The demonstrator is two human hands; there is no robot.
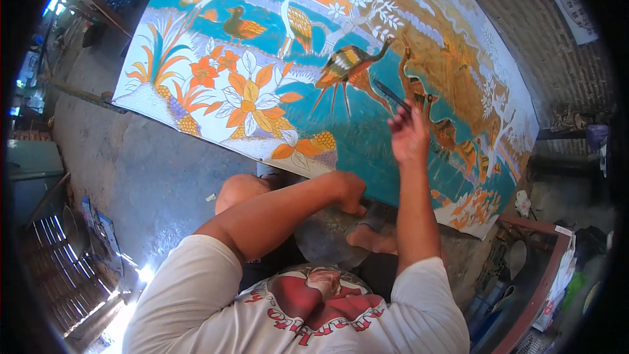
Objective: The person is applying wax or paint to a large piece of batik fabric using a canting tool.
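Observation:
A large painted panel (367,157) leans in front of me, showing birds, flowers and trees in teal, orange, brown and white. Over its right half my right hand (409,134) is raised, its fingers pinched round a slim dark paintbrush (392,95). The brush points up and to the left, across the teal area between a long-legged bird (347,67) and several brown birds. Whether its tip touches the surface I cannot tell. My left hand (352,196) is bent down at the wrist by the panel's lower edge, fingers curled. Whatever it may hold is hidden.
Grey concrete floor (157,170) lies left of the panel. A brown wooden frame (547,282) with assorted items stands at the lower right. Woven matting (537,33) covers the wall at the upper right, and a slatted panel (59,269) is at the lower left.

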